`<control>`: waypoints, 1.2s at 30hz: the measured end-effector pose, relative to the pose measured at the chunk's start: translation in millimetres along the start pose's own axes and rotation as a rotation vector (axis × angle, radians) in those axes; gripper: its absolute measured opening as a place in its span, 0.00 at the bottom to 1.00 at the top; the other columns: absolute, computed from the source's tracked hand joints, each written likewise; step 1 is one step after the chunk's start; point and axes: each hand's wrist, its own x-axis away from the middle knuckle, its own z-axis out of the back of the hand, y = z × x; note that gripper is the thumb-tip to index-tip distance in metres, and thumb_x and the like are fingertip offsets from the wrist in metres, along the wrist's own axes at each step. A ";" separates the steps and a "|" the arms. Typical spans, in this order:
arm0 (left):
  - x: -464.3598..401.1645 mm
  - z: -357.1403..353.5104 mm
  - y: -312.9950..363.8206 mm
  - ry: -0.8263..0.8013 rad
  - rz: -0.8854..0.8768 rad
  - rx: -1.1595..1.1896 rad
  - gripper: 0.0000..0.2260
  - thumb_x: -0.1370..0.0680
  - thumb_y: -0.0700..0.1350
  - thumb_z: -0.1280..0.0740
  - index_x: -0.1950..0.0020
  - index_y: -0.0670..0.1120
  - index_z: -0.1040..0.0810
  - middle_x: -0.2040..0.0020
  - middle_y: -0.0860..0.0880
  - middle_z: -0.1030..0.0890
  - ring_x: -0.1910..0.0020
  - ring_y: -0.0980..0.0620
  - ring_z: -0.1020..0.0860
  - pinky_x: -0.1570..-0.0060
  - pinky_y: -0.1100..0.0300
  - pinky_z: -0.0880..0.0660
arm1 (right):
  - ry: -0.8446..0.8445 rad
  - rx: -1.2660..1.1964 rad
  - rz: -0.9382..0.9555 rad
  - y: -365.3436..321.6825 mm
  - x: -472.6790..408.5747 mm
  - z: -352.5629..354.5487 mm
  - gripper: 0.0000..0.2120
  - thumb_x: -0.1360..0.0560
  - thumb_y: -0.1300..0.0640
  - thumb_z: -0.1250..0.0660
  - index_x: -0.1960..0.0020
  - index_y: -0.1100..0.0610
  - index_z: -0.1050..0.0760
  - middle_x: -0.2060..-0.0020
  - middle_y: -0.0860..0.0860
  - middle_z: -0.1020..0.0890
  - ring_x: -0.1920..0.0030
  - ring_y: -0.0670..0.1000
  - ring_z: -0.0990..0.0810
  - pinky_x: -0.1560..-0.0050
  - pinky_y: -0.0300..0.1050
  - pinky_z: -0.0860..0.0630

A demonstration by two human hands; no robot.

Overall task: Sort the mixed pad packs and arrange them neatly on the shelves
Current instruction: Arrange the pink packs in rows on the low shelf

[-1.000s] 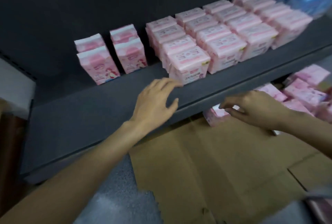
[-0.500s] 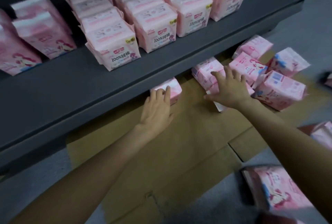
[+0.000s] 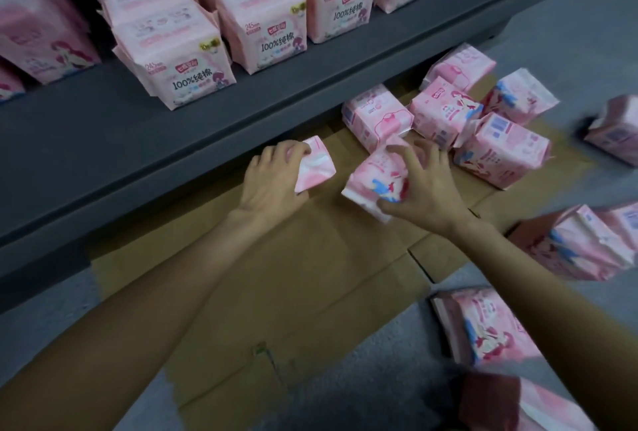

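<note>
Pad packs are gripped one per hand, mid-frame, just below the shelf front. A small pink-white pack (image 3: 316, 164) is held by the left hand (image 3: 272, 182), fingers curled over its top-left edge, pack sticking out to the right of the grip. A pack w/ blue-red print (image 3: 374, 182) is clutched by the right hand (image 3: 423, 189), fingers over its upper edge, thumb under the lower corner; pack lies left of the palm, tilted. Both seem lifted off the cardboard sheet (image 3: 276, 278), prob. for sorting by print. Loose packs (image 3: 500, 154) are left scattered right of centre, some on the cardboard. Matching "100%" packs (image 3: 183, 64) are stood upright in rows on the dark shelf (image 3: 103, 140), upper frame, fronts outward for neat display.
</note>
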 end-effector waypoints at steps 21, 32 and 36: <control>52.9 13.1 -52.1 -0.329 0.146 0.231 0.40 0.34 0.57 0.24 0.27 0.53 0.37 0.36 0.51 0.28 0.42 0.51 0.27 0.49 0.54 0.26 | -0.531 -0.199 -0.041 -24.3 9.4 -22.5 0.35 0.43 0.44 0.19 0.48 0.51 0.39 0.53 0.49 0.22 0.55 0.48 0.21 0.58 0.47 0.20; 97.5 109.2 -88.1 -0.407 0.150 0.113 0.36 0.34 0.67 0.29 0.32 0.55 0.39 0.45 0.57 0.23 0.53 0.55 0.24 0.59 0.59 0.29 | -0.587 -0.205 0.170 -123.9 18.0 36.6 0.38 0.34 0.50 0.23 0.30 0.48 0.41 0.48 0.43 0.24 0.60 0.40 0.21 0.64 0.29 0.25; 135.3 182.0 -137.0 -0.320 0.247 0.097 0.32 0.36 0.66 0.28 0.37 0.59 0.36 0.47 0.60 0.23 0.52 0.54 0.24 0.52 0.55 0.27 | -0.615 -0.370 0.272 -211.8 -4.1 63.8 0.37 0.36 0.49 0.22 0.33 0.45 0.38 0.52 0.40 0.19 0.56 0.36 0.19 0.58 0.30 0.22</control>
